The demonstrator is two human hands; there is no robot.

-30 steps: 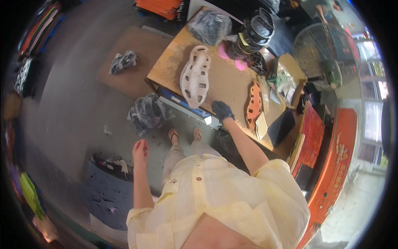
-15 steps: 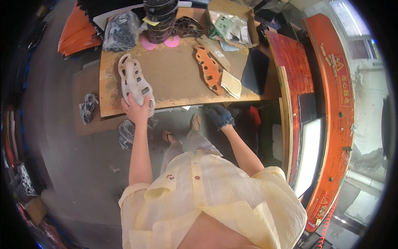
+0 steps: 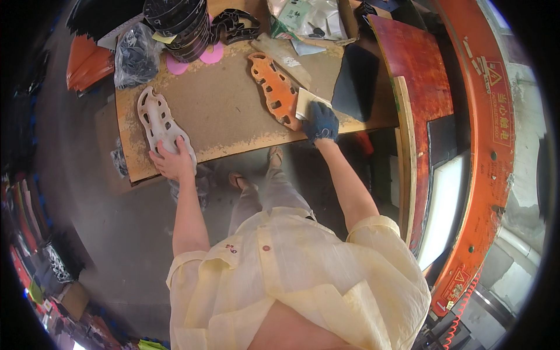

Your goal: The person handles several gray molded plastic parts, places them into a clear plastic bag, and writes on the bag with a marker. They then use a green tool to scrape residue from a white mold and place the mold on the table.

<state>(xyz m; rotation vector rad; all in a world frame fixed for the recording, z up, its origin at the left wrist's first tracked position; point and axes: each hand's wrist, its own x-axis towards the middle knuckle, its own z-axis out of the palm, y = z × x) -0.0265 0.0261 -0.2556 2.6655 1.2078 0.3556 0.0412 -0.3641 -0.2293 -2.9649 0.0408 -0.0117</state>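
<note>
A whitish, sole-shaped plate with cut-out holes (image 3: 155, 119) lies near the table's left end. My bare left hand (image 3: 173, 158) grips its near end, fingers spread across its width. An orange sole-shaped plate (image 3: 276, 93) with similar holes rests right of the middle. Against its near right side sits a cream rectangular pad (image 3: 304, 104). My right hand (image 3: 321, 124), in a dark blue glove, is closed over the pad's near right corner; the glove hides its fingertips.
On the wooden table (image 3: 210, 111) stand a stack of dark curved pieces (image 3: 178, 29), a plastic-wrapped bundle (image 3: 137, 57) and an open carton (image 3: 350, 23). A dark sheet (image 3: 356, 81) lies at right. Beyond it stand a red board (image 3: 417, 64) and an orange machine beam (image 3: 481, 134).
My gloved right hand has come up from below the table edge onto the cream pad. My left hand stays on the whitish plate. The view has shifted.
</note>
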